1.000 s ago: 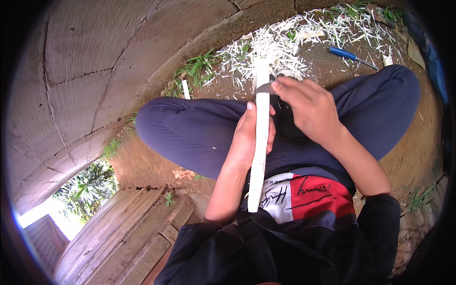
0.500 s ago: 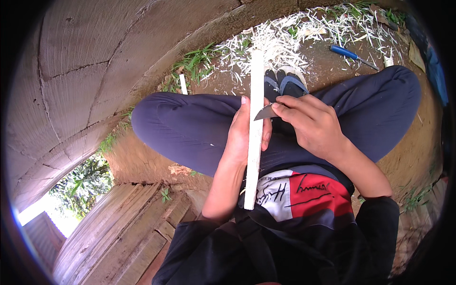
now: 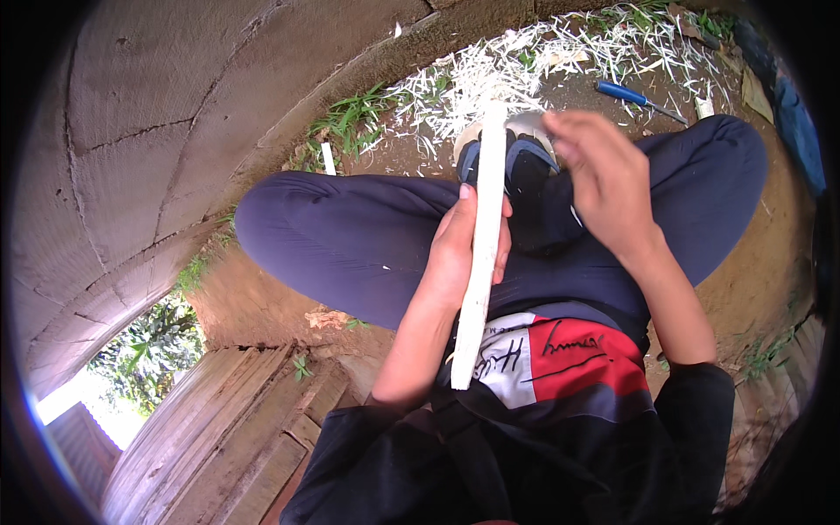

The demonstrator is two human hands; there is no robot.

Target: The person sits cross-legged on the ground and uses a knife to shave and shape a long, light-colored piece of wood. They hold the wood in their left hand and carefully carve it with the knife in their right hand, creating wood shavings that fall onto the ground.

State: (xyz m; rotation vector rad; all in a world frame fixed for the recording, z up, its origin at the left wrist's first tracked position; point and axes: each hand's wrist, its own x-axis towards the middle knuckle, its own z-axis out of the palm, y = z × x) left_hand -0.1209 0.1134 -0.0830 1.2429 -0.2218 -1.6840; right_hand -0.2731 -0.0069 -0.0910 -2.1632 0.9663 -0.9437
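Fingers of left hand (image 3: 450,254) wrapped around white wooden stick (image 3: 484,245) at frame centre, those of right hand (image 3: 615,184) pinched on motion-blurred knife (image 3: 528,122) at upper centre, with risk of gashing left hand from too steep a stroke skidding down stick.

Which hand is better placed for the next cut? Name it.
Right, probably: the right hand holds the blade beside the stick, near its far end; the left hand grips the stick.

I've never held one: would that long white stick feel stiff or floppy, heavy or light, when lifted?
Probably stiff: the white stick runs nearly straight beyond the left hand on both sides. Perhaps light, being slender and gripped one-handed.
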